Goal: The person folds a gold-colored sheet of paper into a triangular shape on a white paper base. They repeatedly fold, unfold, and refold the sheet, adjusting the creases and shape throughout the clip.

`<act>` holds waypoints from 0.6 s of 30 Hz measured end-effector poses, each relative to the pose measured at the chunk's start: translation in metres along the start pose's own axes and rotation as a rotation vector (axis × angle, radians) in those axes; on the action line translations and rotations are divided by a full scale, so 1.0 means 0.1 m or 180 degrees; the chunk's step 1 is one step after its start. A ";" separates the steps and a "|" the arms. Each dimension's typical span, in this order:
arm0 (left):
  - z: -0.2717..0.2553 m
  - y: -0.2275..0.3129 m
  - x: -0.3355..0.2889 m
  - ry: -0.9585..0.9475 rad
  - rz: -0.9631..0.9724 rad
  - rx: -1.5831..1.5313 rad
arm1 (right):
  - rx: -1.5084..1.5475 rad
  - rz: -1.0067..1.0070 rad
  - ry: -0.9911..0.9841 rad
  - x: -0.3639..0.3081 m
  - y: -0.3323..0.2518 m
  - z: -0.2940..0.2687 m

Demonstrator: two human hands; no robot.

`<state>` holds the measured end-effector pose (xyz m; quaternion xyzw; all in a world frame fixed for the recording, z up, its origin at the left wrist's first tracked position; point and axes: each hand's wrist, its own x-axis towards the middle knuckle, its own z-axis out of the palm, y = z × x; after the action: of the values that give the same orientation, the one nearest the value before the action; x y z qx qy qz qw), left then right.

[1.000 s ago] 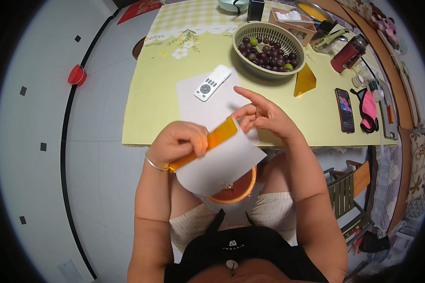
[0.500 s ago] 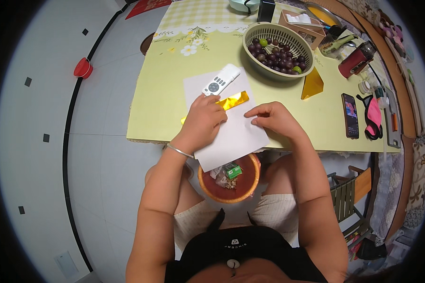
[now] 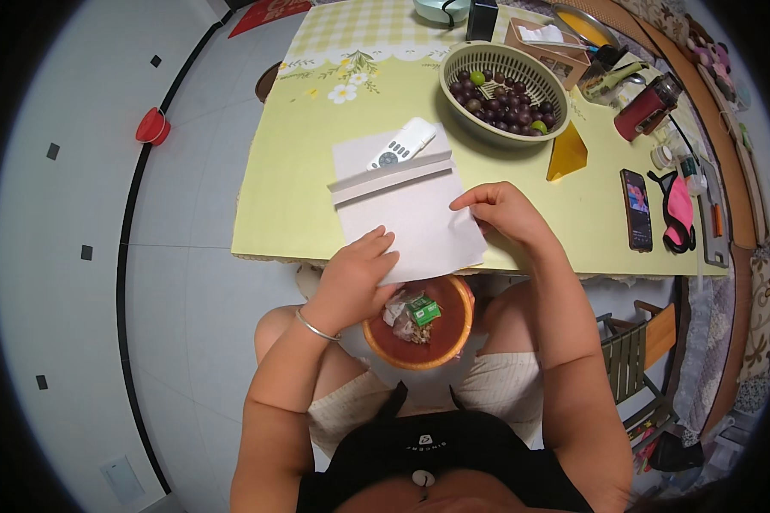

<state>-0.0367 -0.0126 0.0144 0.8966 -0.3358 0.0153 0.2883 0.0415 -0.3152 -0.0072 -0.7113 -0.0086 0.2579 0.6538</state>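
A white sheet of paper (image 3: 411,222) lies at the table's near edge, with a creased strip (image 3: 393,179) folded across its far part. My left hand (image 3: 355,278) is at the sheet's near left corner, fingers on top and thumb by the lower edge, gripping it. My right hand (image 3: 505,214) pinches the sheet's right edge between thumb and forefinger. Beyond the crease, a white remote control (image 3: 402,144) rests on the paper's far end, its lower part hidden by the raised fold.
A basket of dark grapes (image 3: 453,111) stands beyond the paper, a folded gold sheet (image 3: 566,154) beside it. To the right are a phone (image 3: 636,209), a pink and black item (image 3: 678,214) and a dark red flask (image 3: 646,109). Below the table edge sits a waste bin (image 3: 417,355) between my knees.
My left hand has moved off the gold strip, down to the paper's near left corner. The gold strip is now out of sight, and a paper fold stands across its former place.
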 end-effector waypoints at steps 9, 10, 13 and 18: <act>-0.15 -0.16 0.11 0.0683 -0.0044 -0.0306 | -0.2441 -0.1044 -0.0265 -0.31 -0.31 0.04; -0.16 -0.16 0.13 0.0738 -0.0048 -0.0223 | -0.2710 -0.1384 -0.0139 -0.31 -0.27 0.04; -0.11 -0.25 0.14 0.0717 -0.0267 -0.0488 | -0.2945 -0.2165 0.0019 -0.27 -0.19 0.04; -0.06 -0.29 0.15 0.0932 -0.0492 -0.0574 | -0.2388 -0.2275 -0.0515 -0.26 -0.29 0.18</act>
<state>-0.0062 -0.0010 0.0081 0.8784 -0.2204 0.0932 0.4137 0.0212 -0.3033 0.0293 -0.8271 -0.3930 0.0520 0.3985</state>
